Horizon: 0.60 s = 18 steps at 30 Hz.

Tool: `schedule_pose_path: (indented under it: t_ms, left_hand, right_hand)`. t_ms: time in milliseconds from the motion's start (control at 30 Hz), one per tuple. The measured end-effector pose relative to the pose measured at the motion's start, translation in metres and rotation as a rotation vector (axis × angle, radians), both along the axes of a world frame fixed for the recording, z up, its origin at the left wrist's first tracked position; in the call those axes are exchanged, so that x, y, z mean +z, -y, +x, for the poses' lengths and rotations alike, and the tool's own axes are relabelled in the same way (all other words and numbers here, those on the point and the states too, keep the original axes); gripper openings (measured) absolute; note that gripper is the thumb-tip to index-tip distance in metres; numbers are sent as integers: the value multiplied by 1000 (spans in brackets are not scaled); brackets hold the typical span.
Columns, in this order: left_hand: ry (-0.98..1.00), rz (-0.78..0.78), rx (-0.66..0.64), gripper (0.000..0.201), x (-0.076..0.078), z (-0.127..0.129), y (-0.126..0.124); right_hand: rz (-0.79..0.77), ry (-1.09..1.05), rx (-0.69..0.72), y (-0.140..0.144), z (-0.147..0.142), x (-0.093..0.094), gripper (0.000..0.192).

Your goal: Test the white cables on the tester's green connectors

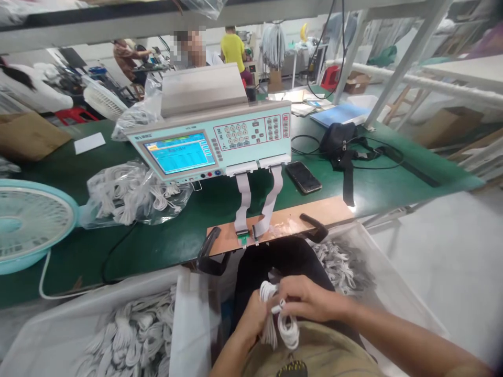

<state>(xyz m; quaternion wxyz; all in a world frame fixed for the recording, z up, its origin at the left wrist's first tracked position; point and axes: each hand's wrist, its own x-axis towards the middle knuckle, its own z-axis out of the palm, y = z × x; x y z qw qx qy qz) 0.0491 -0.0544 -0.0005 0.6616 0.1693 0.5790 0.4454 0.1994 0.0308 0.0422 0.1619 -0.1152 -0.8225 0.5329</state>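
Close to my body, over my lap, my left hand (253,317) is closed around a coiled white cable (269,335). My right hand (308,297) meets it from the right, its fingers pinching the cable near a small white connector (278,308). A loop of white cable (288,332) hangs below the right fingers. Whether that loop belongs to the same bundle I cannot tell. Ahead of my knees, a wooden board (283,222) on the bench edge carries a small green circuit board (243,240), joined by ribbon cables (243,196) to a tester with a lit screen (181,153).
White bins of coiled cables stand at left (133,335) and right (341,264). Black clamps (212,254) grip the board. On the green bench lie a phone (303,177), a black bag (340,144), bagged cables (129,193) and a blue fan (35,225). Other people work beyond.
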Motion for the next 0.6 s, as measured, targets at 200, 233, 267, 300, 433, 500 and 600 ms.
schedule_pose_path:
  t_ms: [200, 233, 267, 300, 433, 500, 600]
  left_hand:
    - [-185, 162, 236, 33, 4, -17, -4]
    - [-196, 199, 227, 32, 6, -19, -6]
    - [-220, 229, 216, 31, 9, -20, -9]
    - [-251, 247, 213, 29, 11, -21, -12]
    - [-387, 240, 353, 25, 12, -25, -26]
    - [-411, 238, 465, 26, 8, -26, -32]
    - [-347, 240, 533, 27, 3, -31, -36]
  right_hand:
    - [-299, 22, -251, -1, -12, -18, 30]
    - [-301, 25, -276, -2, -17, -20, 29]
    - [-289, 26, -306, -3, -22, -21, 28]
    - [-276, 23, -346, -5, -28, -23, 26]
    - [-357, -20, -571, -18, -51, -32, 24]
    - [-447, -53, -657, -24, -61, -37, 24]
    - [-515, -69, -702, -29, -75, -44, 25]
